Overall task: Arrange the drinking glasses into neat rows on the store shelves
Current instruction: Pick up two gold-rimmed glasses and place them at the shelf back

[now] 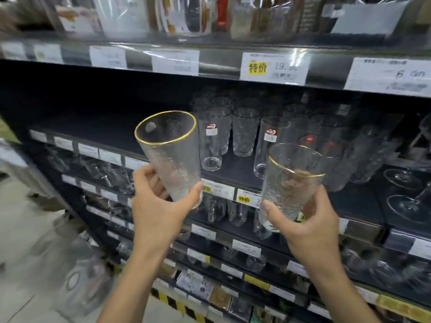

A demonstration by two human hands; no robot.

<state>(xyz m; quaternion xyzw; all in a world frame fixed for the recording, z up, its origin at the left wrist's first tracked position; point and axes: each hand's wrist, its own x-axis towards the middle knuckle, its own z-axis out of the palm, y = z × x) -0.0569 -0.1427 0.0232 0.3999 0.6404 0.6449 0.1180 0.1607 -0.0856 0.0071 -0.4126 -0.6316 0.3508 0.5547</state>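
My left hand grips the base of a tall textured glass with a gold rim, tilted toward me in front of the dark shelf. My right hand holds a second gold-rimmed textured glass by its lower part, nearly upright. Both glasses hang in the air before the shelf's front edge. Behind them on the shelf stand several clear glasses, some with red labels, loosely grouped toward the right.
The shelf's left half is bare dark board. Stemmed wine glasses stand at far right. The shelf above carries price tags and packaged goods. Lower shelves hold more glassware. The aisle floor lies to the left.
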